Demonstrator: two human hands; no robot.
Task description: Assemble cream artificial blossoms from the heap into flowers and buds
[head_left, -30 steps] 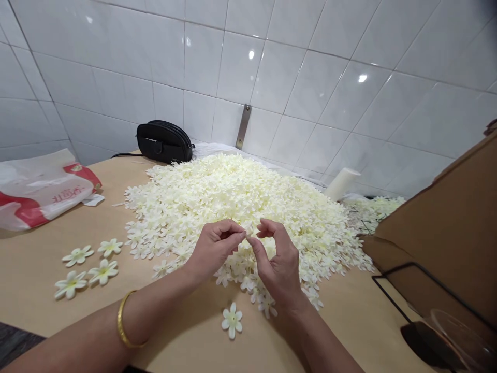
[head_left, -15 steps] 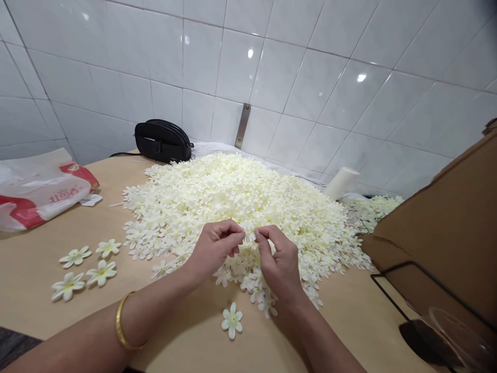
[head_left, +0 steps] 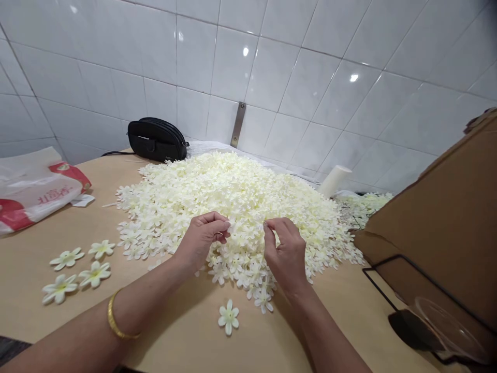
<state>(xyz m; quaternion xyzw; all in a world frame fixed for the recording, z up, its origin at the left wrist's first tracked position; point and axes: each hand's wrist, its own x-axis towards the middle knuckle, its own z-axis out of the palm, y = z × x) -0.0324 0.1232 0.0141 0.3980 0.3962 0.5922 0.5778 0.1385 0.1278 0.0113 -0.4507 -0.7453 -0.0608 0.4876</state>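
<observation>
A large heap of white-yellow artificial flowers (head_left: 233,181) spreads over the table. My left hand (head_left: 204,235) is over the heap's near side, thumb and forefinger pinched together. To its right, my right hand (head_left: 285,248) is pinched the same way, with a gap between the two hands. Anything between the fingertips is too small to make out against the white petals. One single flower (head_left: 229,317) lies face up on the brown table in front of the heap. Several assembled flowers (head_left: 95,274) lie apart at the left.
A black bag (head_left: 157,140) stands behind the heap on the left. A red-and-white plastic bag (head_left: 42,189) lies at the left edge. On the right are a cardboard box (head_left: 435,217), a black wire frame (head_left: 378,287) and a white roll (head_left: 334,181). A tiled wall (head_left: 194,57) rises behind.
My hands have moved apart: the left one went left, the right one slightly right. The whole view has shifted a little. The flowers on the table stay where they were.
</observation>
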